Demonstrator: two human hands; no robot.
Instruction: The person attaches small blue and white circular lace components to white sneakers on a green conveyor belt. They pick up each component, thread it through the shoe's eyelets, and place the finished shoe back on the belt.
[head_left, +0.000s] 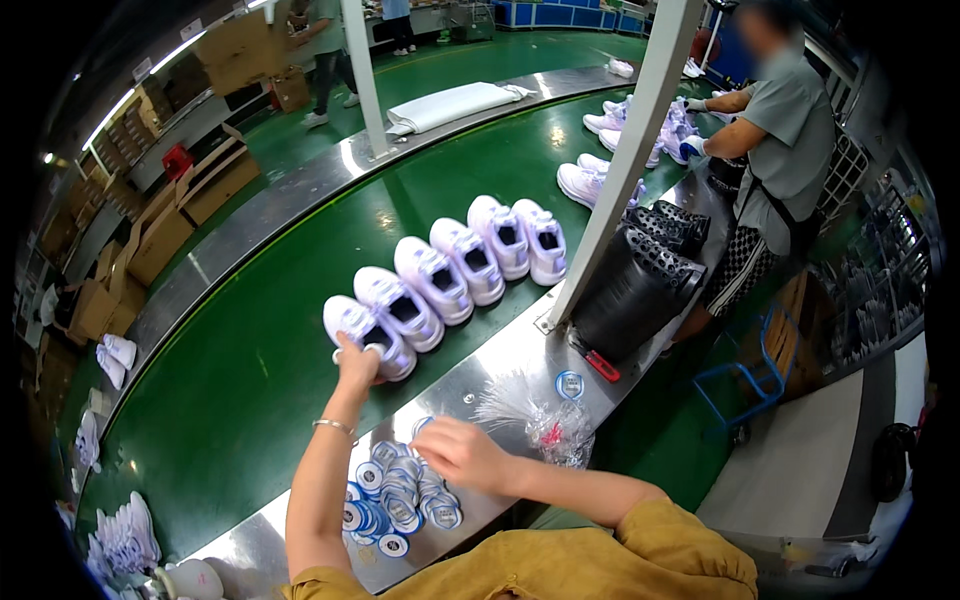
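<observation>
Several white-and-lilac sneakers stand in a slanting row on the green conveyor belt. At the near end of that row, my left hand grips the closest sneaker by its heel and collar. My right hand is closed, its fingers curled together over a pile of round and shield-shaped blue-and-white tags on the metal ledge. A tag edge shows by its fingertips, but whether they pinch it I cannot tell.
To the right on the ledge lie a bundle of clear plastic strands, a red-handled tool and black perforated bins. A white post rises from the ledge. Beyond it, a gloved co-worker handles more sneakers. Cardboard boxes stand far left.
</observation>
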